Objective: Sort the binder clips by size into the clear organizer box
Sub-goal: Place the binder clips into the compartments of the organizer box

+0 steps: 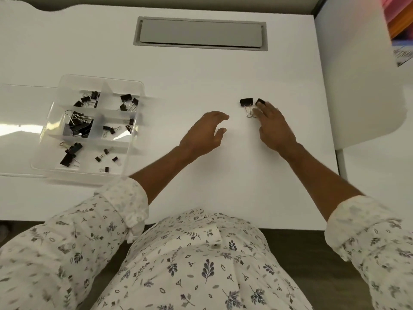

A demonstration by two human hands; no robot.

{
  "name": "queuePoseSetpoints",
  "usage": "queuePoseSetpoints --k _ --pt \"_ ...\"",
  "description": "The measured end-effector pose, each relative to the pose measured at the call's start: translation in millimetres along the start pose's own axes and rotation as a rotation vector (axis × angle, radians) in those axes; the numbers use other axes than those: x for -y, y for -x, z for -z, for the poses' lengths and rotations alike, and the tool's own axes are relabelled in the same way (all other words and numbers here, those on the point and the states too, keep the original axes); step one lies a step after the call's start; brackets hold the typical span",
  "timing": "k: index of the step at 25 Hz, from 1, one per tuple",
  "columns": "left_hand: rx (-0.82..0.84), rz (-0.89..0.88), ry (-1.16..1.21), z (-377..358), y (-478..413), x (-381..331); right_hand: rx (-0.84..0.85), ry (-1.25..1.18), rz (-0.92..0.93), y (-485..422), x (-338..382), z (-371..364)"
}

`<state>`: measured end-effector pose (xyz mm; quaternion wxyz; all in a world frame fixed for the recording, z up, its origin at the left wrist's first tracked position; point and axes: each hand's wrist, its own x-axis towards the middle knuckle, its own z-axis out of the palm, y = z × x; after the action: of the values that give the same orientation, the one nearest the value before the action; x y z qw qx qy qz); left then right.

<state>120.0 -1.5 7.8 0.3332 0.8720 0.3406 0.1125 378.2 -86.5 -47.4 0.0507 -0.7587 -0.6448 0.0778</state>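
- Right now your right hand (273, 126) reaches over two black binder clips on the white desk (201, 70); its fingertips touch the small clip (260, 101), though blur hides whether they grip it.
- Just beside it lies a bigger clip (246, 102), untouched.
- Your left hand (202, 135) hovers open, holding nothing.
- Well to the left, the clear organizer box (134, 86) holds clips in several compartments.

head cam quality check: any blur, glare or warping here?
Head view: motion blur smears the right hand and the near edge of the clear organizer box; window-like glare sits on the white desk left of the box; wide-angle distortion bows the desk edges; the binder clip on the desk stays fairly sharp.
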Motion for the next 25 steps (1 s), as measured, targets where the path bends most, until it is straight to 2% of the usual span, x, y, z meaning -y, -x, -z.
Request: queuePoseSetpoints --k 4,7,13,19,22,25 --pt "0.091 -0.019 -0.077 -16.0 -35.6 -4.8 -0.079 -0.156 -0.09 35.4 10.7 -4.8" --pt "0.143 -0.054 -0.136 -28.4 -72.4 -13.1 -0.119 -0.179 -0.108 70.3 23.6 -5.2" --pt "0.376 -0.18 -0.432 -45.2 -121.5 -8.8 -0.16 -0.275 -0.117 105.4 24.3 2.4" --pt "0.183 -0.143 -0.366 -40.6 -90.0 7.7 -0.061 -0.301 0.011 92.4 0.9 -2.2" --pt "0.131 -0.02 -0.204 -31.9 -63.8 18.2 -0.038 -0.287 0.059 79.0 -4.0 -2.0" --pt "0.038 0.146 0.037 -23.7 -24.0 20.3 -0.027 -0.286 0.011 68.4 -3.8 1.8"
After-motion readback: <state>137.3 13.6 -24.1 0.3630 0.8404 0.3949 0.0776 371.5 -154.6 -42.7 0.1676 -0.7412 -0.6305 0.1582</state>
